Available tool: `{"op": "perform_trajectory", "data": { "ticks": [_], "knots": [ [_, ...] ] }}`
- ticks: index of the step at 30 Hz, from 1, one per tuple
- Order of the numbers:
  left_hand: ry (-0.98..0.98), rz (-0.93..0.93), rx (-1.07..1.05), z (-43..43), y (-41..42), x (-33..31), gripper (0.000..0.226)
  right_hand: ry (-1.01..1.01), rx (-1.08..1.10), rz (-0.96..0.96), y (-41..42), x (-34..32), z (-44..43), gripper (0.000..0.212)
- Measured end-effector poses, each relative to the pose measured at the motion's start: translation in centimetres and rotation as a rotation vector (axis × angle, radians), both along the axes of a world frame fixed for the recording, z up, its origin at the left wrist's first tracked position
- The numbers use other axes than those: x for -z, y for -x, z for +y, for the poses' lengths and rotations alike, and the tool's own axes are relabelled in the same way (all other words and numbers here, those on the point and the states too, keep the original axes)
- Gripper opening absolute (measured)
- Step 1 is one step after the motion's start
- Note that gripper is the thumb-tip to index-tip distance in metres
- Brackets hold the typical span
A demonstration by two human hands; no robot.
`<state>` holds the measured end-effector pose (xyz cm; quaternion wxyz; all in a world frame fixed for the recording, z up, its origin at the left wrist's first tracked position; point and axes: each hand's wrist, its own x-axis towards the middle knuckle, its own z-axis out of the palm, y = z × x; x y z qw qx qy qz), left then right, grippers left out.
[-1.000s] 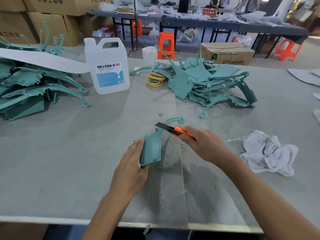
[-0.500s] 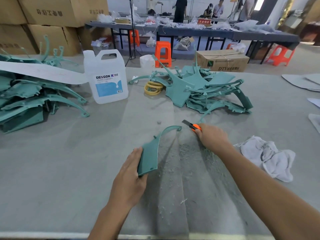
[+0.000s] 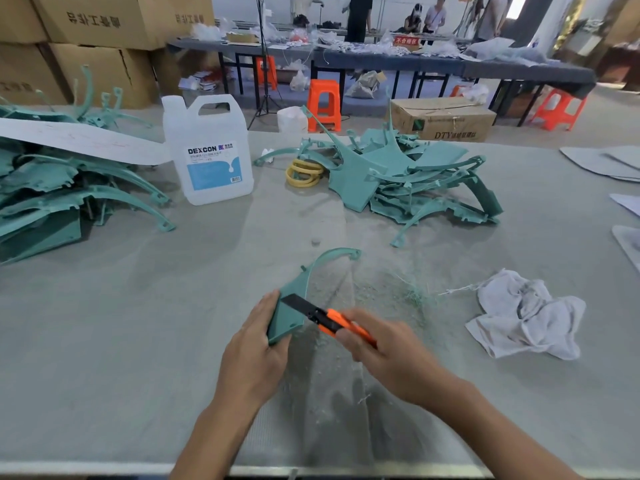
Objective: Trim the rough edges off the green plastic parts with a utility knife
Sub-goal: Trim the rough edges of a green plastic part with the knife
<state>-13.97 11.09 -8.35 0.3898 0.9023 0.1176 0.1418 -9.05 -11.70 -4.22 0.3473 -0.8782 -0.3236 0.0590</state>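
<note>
Matt green plastic on the part (image 3: 294, 306), smooth across its flat face, and the utility knife (image 3: 325, 317) shows a dull dark metal blade in a glossy orange plastic body. The table (image 3: 104, 341) wears a grey, felt-like matt cloth dusted with fine green shavings (image 3: 412, 296). A crumpled white rag (image 3: 526, 317) looks soft and frayed, the jug (image 3: 207, 150) is translucent white plastic with a glossy paper label.

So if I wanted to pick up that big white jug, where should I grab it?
Grab the white jug by the loop handle moulded into its top, coming down from above. It stands upright, the handle has an open slot that fingers could probably hook through, and the body looks too broad and smooth for one small hand.
</note>
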Motion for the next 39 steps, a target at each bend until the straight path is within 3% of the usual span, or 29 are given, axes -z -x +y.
{"op": "perform_trajectory", "data": {
  "ticks": [3, 8, 11, 16, 18, 21, 24, 26, 30, 33, 36, 39],
  "knots": [
    [0.001, 0.000, 0.004, 0.1, 0.0, 0.0, 0.060, 0.013, 0.012, -0.051, -1.4, 0.0, 0.6, 0.035],
    [0.007, -0.013, 0.011, 0.2, 0.0, 0.0, 0.061, 0.127, 0.276, -0.247, -7.5, 0.7, 1.4, 0.032],
    [0.019, -0.010, -0.003, 0.1, 0.0, 0.0, 0.060, 0.373, 0.475, -0.241, -11.1, 1.3, 0.8, 0.036],
    [0.047, -0.017, -0.015, 0.3, 0.1, 0.4, 0.059, 0.600, 0.584, -0.128, -15.0, 0.6, -1.0, 0.039],
    [0.040, -0.015, -0.012, 0.3, 0.1, 0.5, 0.059, 0.581, 0.587, -0.120, -14.9, 0.2, -1.1, 0.037],
    [0.032, -0.021, -0.005, 0.3, 0.1, 0.4, 0.059, 0.350, 0.531, -0.121, -12.6, -0.5, -0.5, 0.037],
    [0.025, -0.019, -0.003, 0.3, 0.1, 0.5, 0.061, 0.114, 0.356, -0.058, -8.4, -1.1, 0.4, 0.032],
    [0.019, -0.012, -0.008, 0.3, 0.0, 0.4, 0.062, 0.074, 0.216, -0.023, -5.4, -1.4, 0.6, 0.025],
    [0.009, -0.008, -0.007, 0.1, 0.1, 0.5, 0.064, 0.108, 0.032, -0.059, -2.7, -2.5, 0.3, 0.018],
    [0.011, 0.000, -0.008, 0.0, 0.1, 0.6, 0.064, 0.204, -0.032, -0.145, -3.8, -3.8, 0.2, 0.027],
    [0.007, 0.000, -0.003, 0.0, 0.0, 0.7, 0.064, 0.321, 0.076, -0.210, -7.8, -3.9, 0.0, 0.030],
    [0.019, -0.003, -0.006, 0.0, 0.1, 0.7, 0.063, 0.570, 0.320, -0.135, -12.7, -3.2, -1.2, 0.036]
  ]
}}
